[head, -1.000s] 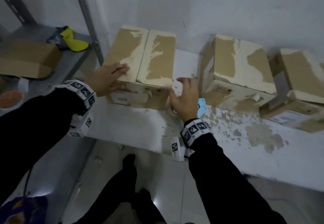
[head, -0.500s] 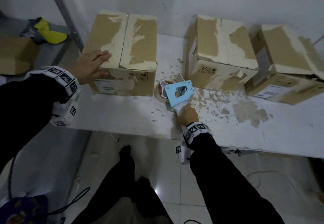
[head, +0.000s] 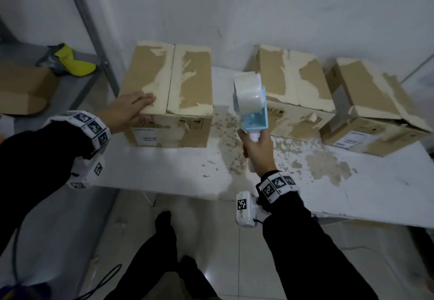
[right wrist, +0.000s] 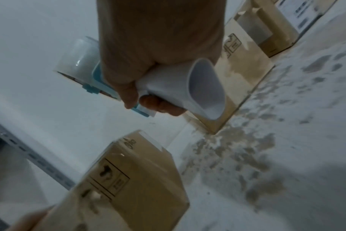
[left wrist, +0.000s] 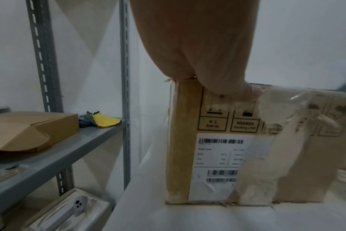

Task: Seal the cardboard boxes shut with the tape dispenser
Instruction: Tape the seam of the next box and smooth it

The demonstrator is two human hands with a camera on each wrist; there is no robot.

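The tape dispenser [head: 252,109] is held up in the air above the white table [head: 178,163], in the gap between the left box [head: 169,93] and the middle box [head: 293,93]. Its long axis runs away from the person: the white handle points back toward the person, the pale blue frame sits in the middle, and the roll of clear tape [head: 247,89] is at the far, raised end, toward the wall. The right hand [head: 258,147] grips the handle, fingers and thumb curled around it; the right wrist view shows the hollow butt of the handle sticking out of the fist.

The left hand [head: 128,109] lies flat on the near left corner of the left box's top, fingers straight, thumb hanging over the front face. The 2 top flaps of that box are folded down and meet along a seam that runs front to back.

On the front face of the left box, handling symbols are printed with the words "Side Up" and "Stacking Limit". Below them is a white label [left wrist: 217,165] with barcodes and small rows of text, too blurred to read beyond "Product Name". Torn, pale patches cover much of all 3 boxes.

The right box [head: 371,114] stands just beside the middle one, and has a white label on its front, unreadable.

To the left, a grey metal shelf [left wrist: 55,156] carries a flat brown carton [left wrist: 28,129] and a yellow and grey cloth [left wrist: 102,121].
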